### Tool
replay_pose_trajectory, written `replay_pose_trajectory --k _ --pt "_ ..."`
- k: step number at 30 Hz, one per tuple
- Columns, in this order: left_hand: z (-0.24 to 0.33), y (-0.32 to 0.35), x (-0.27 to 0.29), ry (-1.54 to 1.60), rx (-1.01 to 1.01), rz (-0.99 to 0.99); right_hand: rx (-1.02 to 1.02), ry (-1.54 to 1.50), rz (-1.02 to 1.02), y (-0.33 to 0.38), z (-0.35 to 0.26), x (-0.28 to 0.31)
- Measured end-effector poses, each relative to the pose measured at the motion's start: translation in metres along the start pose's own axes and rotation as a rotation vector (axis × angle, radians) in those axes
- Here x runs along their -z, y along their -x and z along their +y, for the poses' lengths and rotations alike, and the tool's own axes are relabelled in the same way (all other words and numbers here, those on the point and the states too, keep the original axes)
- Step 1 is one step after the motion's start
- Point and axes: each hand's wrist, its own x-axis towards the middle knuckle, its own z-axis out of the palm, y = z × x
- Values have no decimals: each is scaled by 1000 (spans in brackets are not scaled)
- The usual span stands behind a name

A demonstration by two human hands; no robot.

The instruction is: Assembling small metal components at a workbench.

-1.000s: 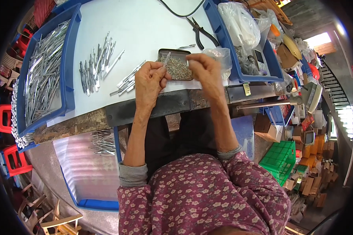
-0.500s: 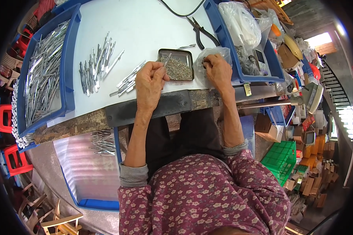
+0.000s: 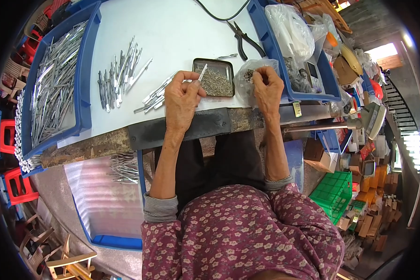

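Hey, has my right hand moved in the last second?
Yes. Your right hand has moved rightward, from the right side of the small tray to the clear plastic bag.

Strip (image 3: 203, 71): slim, silvery, tilted, upper end free, pinched in left hand (image 3: 181, 99). Bag (image 3: 241, 89): clear, crumpled, small dark parts (image 3: 248, 74) inside; lies on surface (image 3: 168, 37), right hand (image 3: 268, 92) at it.
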Motion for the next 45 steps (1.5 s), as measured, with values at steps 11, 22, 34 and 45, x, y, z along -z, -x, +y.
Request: replay_pose_trajectory --k 11,22,34,45 --pt "1 -1 1 196 43 31 -286 -653 -341 23 -70 -43" --pt "-3 -2 3 197 11 34 -223 -697 -298 27 -73 -50" --pt "-1 -1 3 239 26 22 -180 -699 -265 27 -67 -54" --pt "4 -3 11 475 130 -118 -292 -952 -479 7 -58 -44"
